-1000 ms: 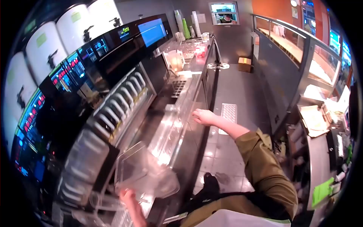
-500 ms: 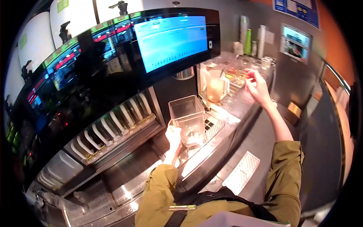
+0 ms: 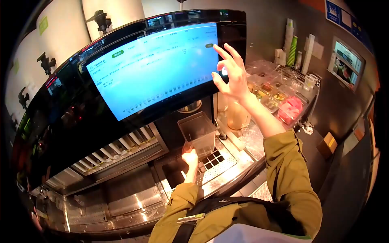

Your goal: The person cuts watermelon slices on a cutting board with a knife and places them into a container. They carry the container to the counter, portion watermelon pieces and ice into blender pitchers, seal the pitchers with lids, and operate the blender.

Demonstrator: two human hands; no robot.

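From the left, the wide blue-lit flat touchscreen (image 3: 158,69) slants at eleven o'clock; a stray fingertip could cause a wrong entry. At six o'clock the left hand (image 3: 189,158) has its fingers curled closed on the clear square-sided plastic jug (image 3: 200,134), at that hand's one o'clock; a one-handed hold might let it tilt if attention goes elsewhere. Whether it rests on the black-holed metal grate (image 3: 212,160) I cannot tell. At one o'clock the right hand (image 3: 233,77) spreads its fingers open, screen contact unclear; dropping carelessly, it could knock the amber-looking clear pitcher (image 3: 238,117) at its six o'clock
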